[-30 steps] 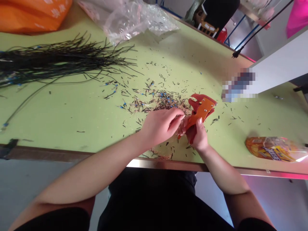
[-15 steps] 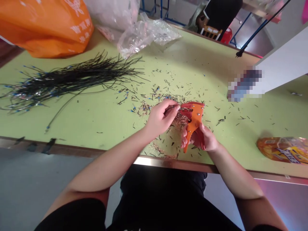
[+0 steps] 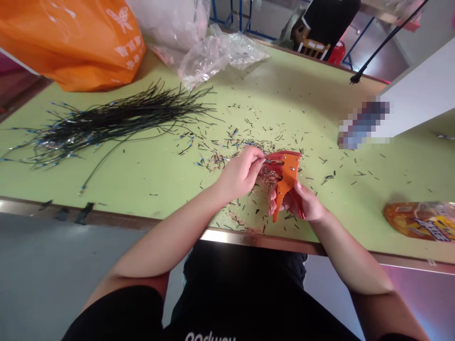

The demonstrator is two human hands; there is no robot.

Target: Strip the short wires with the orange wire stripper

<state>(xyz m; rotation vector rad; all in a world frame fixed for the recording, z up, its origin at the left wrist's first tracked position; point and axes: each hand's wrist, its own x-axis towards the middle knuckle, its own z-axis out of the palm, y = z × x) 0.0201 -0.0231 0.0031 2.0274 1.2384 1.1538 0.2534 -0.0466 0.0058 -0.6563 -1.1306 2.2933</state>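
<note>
An orange, riveted metal hand tool is sitting at three o'clock from centre, the right hand wrapping its handles so its mouth is facing the left hand, which is pinching a thin dark wire there. Blue-tipped black wires are lying toward ten o'clock.

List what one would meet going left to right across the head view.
Black wires → left hand → orange tool → bottle
</note>
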